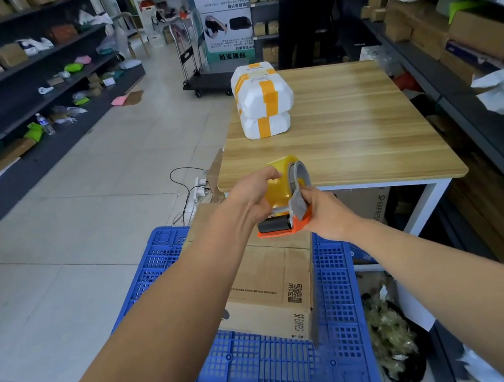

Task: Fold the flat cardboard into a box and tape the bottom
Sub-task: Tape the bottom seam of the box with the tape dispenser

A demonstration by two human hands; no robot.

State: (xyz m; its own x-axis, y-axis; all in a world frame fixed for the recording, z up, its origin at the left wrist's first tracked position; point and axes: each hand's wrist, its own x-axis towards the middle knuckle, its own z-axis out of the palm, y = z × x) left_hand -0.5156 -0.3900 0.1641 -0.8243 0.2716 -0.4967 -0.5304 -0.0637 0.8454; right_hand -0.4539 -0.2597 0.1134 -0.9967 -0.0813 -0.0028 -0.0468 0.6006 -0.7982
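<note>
**Now the tape could go crooked**

Both hands hold the tape gun point(294, 207) up in the air, by the near edge of the table point(350, 126). The left hand point(256, 195) curls round the yellow roll. The right hand point(325, 215) grips the orange end. The cardboard box point(271, 288) sits low in the blue crate point(274, 365), right under the hands. It looks folded up, and I cannot see any tape on it.

I think the sticky end could catch on fingers or itself if pulled sideways. The crate wall is tight on the box's right, so the tape gun may bump it. Left is wide floor, but wires point(189, 185) lie there.
</note>
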